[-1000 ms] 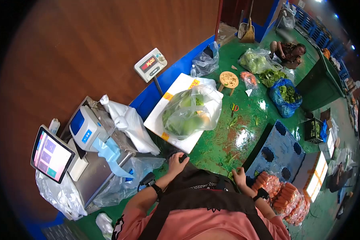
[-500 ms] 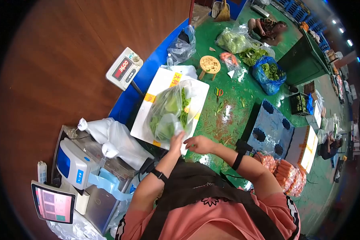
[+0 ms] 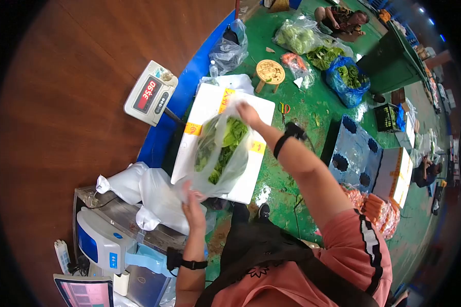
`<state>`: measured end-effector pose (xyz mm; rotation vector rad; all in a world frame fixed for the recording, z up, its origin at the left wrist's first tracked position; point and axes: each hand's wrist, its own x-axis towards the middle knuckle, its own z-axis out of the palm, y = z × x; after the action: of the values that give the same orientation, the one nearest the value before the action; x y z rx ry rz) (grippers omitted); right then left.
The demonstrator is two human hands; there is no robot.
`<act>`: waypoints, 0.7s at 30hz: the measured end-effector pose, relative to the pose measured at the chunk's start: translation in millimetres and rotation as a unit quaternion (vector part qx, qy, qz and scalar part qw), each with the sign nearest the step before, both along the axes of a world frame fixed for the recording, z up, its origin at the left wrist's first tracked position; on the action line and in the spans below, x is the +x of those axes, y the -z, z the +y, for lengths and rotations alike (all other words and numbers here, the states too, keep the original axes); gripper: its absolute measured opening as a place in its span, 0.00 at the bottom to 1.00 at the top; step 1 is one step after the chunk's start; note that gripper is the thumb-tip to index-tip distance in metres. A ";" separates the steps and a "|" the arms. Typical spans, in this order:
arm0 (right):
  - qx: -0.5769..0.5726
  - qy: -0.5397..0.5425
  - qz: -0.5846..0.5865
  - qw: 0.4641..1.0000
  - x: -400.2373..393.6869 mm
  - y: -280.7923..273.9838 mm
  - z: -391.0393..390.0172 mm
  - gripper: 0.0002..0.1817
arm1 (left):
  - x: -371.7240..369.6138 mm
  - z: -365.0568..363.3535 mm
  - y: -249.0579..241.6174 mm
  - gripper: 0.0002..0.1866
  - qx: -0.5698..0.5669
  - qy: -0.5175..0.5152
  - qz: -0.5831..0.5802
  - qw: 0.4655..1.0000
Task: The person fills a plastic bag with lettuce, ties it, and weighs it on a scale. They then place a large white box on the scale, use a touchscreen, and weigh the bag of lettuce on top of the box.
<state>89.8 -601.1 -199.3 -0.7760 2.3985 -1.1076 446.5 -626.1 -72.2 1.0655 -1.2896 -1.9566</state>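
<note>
A clear plastic bag [image 3: 202, 140] of leafy greens [image 3: 234, 134] lies on a white foam box [image 3: 264, 110] with yellow tape, its mouth spread toward me. My right hand [image 3: 248, 114] is closed on the bag's far upper edge. At the near end, my left hand [image 3: 194, 205] grips the plastic, its fingers slightly blurred. Beside the box stands a scale display [image 3: 151, 93] with red digits.
White tied bags [image 3: 161, 192] and a label printer [image 3: 100, 240] are at my left. Right of me are a blue crate [image 3: 356, 148] and bagged carrots [image 3: 374, 210]. Scissors [image 3: 285, 110] and a stool [image 3: 270, 72] stand ahead; a person [image 3: 343, 21] crouches beyond.
My hands have moved apart: the right up to the bag's far edge, the left down and leftward. The bag's mouth has opened, showing the greens. The display's digits have changed.
</note>
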 end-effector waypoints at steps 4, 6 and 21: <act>-0.291 0.009 -0.096 0.952 -29.9 -194.9 -53.7 0.16 | -3.5 -2.1 -63.1 0.32 -0.133 0.031 0.041 0.990; -0.333 -0.004 -0.109 0.937 -23.6 -219.8 -45.5 0.15 | 8.7 6.3 -65.3 0.31 -0.129 0.073 0.023 0.989; 0.313 0.124 -0.281 0.899 175.3 -26.8 522.9 0.25 | 22.9 111.9 -23.0 0.31 0.062 0.005 -0.253 0.965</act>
<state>265.1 -78.2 -172.5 0.0706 2.1550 -0.4658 469.5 -514.2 -49.2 1.7049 -1.4376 -1.8558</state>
